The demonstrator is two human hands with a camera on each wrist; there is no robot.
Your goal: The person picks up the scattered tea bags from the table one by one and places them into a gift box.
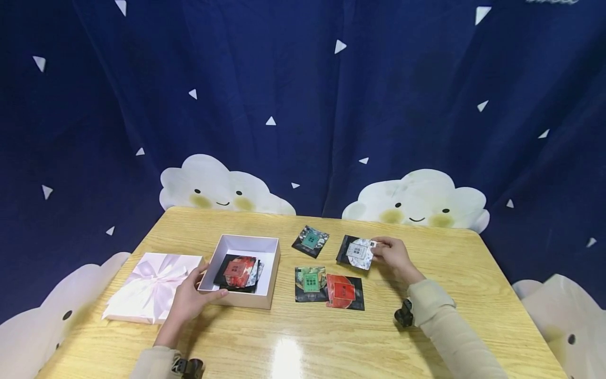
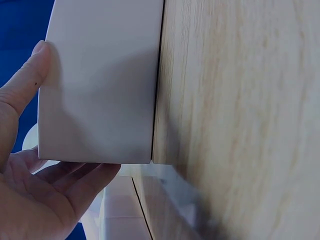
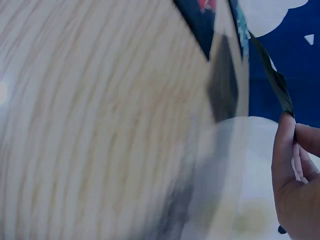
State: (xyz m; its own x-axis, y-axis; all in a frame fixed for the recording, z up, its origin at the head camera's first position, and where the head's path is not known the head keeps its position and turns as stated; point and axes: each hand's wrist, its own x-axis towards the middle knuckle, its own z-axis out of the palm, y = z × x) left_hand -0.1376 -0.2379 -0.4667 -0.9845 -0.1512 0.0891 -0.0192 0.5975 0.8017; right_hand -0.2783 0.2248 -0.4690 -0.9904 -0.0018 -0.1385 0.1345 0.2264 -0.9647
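Observation:
My left hand (image 1: 188, 299) grips the open white box (image 1: 267, 284) at its near left corner, thumb at the front rim and fingers along the left side. In the left wrist view the box wall (image 2: 100, 90) stands between thumb and fingers. Inside lie several flat sachets, a red-and-black sachet (image 1: 235, 268) on top. At the right, my right hand (image 1: 394, 255) pinches the edge of a black-and-white sachet (image 1: 357, 251). The right wrist view shows this sachet (image 3: 272, 75) edge-on, raised off the table, between thumb and fingers.
A dark green-labelled sachet (image 1: 310, 241) lies at the back. Nearer, another green-labelled sachet (image 1: 310, 284) is partly overlapped by a red sachet (image 1: 344, 292). Left of the box rests a white lid with a ribbon bow (image 1: 158, 281). A blue cloud-patterned curtain (image 1: 303, 105) hangs behind the wooden table (image 1: 331, 342).

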